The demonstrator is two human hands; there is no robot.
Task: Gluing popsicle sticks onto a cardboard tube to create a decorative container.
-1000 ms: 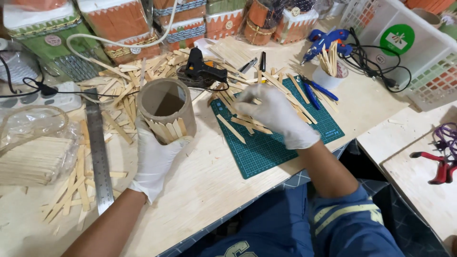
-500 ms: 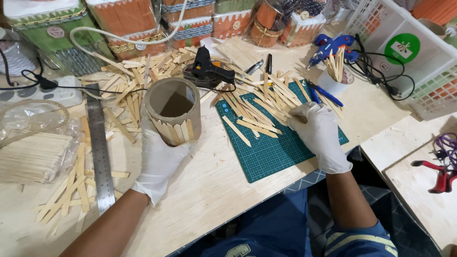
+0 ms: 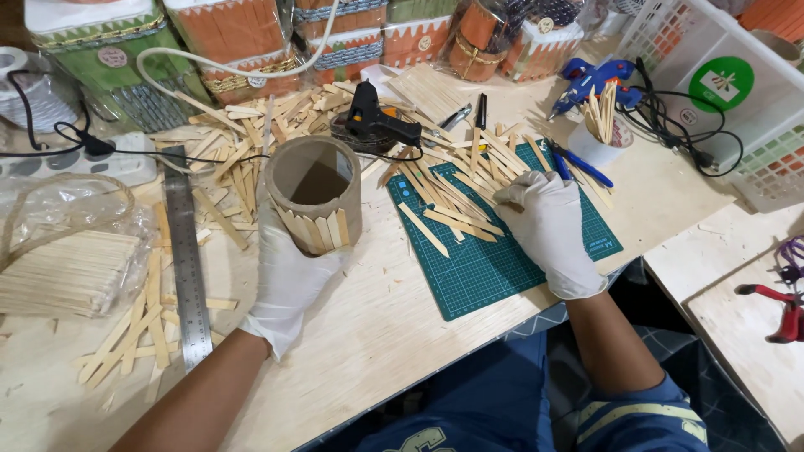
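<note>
My left hand, in a white glove, grips a brown cardboard tube from below, tilted with its open mouth toward me; several wooden sticks are stuck along its lower side. My right hand, also gloved, rests palm down on the green cutting mat, its fingertips on a scatter of pointed wooden sticks. A black glue gun lies just behind the tube.
A steel ruler lies at left beside loose sticks and a plastic bag of sticks. A white cup of sticks, blue pliers, a blue glue gun, a white basket and decorated boxes line the back.
My right hand has slid from the mat's far right edge back left onto the stick pile. The left hand keeps holding the tube, now slightly nearer.
</note>
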